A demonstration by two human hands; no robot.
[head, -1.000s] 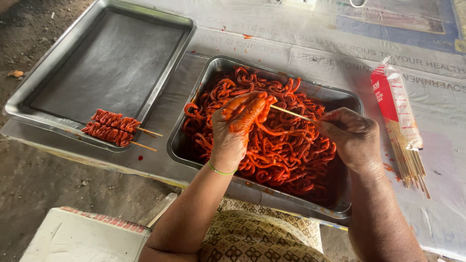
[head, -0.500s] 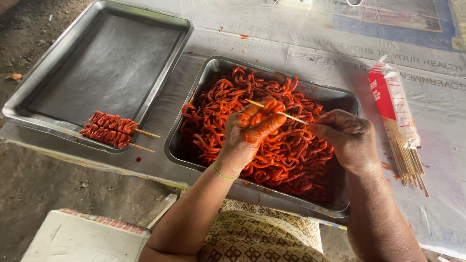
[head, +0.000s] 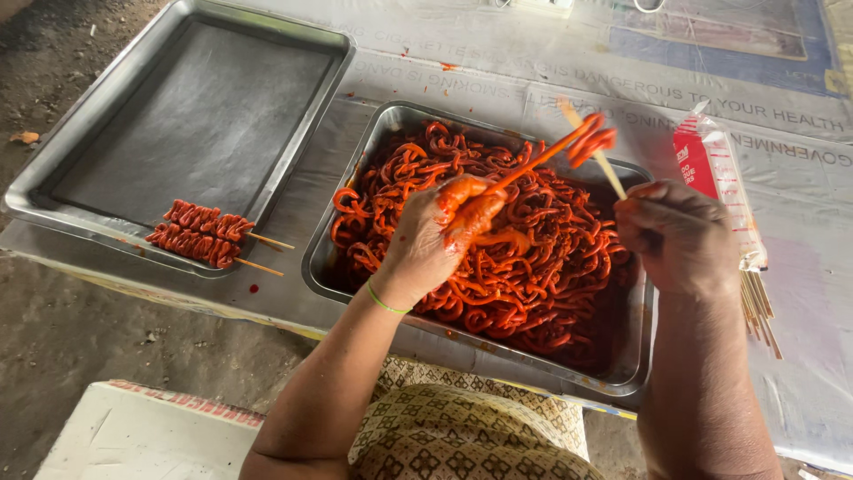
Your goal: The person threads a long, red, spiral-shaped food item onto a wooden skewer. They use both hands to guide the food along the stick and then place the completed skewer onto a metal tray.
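**Skewering station: both hands engaged over the meat tray**

The left hand, coated in red marinade, hovers over the deep steel tray. Its fingers are closed on a long red strip of meat, which runs taut from the hand toward 1 o'clock. The fingertips are masked by sauce and meat; the exact grip cannot be made out. A green band sits on that wrist.

The right hand is at 3 o'clock of the tray, fingers closed around the lower end of a bamboo skewer. The skewer rises toward 11 o'clock, and the curled far end of the strip sits on it. The skewer's base is hidden inside the fist.

The deep tray holds a dense heap of marinated strips; its floor is not visible. Its near right corner is covered by the right forearm.

At 9 o'clock lies a shallow tray, carrying two finished skewers at its near edge, sticks pointing toward 4 o'clock.

At 3 o'clock of the right hand, a red and clear packet of spare skewers lies on the bench, partly hidden behind the hand; stick ends protrude below.
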